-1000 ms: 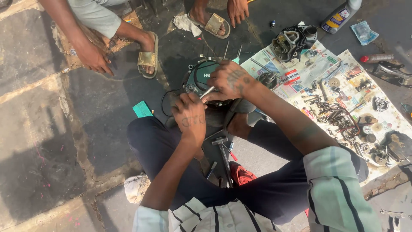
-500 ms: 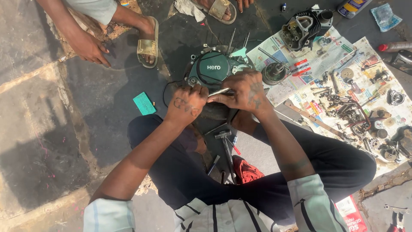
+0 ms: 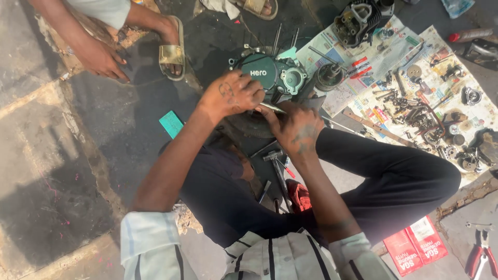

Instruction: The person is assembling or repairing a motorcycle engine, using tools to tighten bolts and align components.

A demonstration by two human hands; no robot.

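Pavement [image 3: 46,155] of grey stone slabs fills the left side, with another person's hand [image 3: 98,58] resting on it near a foot in a tan sandal [image 3: 172,49]. A small teal card [image 3: 171,123] lies on the dark oily ground just right of that. The left hand [image 3: 232,95] is curled shut, fingers folded around a thin metal tool [image 3: 272,108] and pressed against the green engine cover [image 3: 259,72], which sits on the ground between the seated person's knees. The right hand [image 3: 298,129] is just beside it, fingers closed on the other end of the same thin tool, touching the left hand's fingertips. Below the hands, a hammer [image 3: 277,166] and a red-handled screwdriver [image 3: 285,170] lie between the legs. Further right, a sheet of newspaper [image 3: 373,67] carries a cylinder head [image 3: 358,21], bolts, washers and other small metal parts. Near the right knee lie two red packets [image 3: 417,249], and red-handled pliers [image 3: 481,254] rest at the far right edge.
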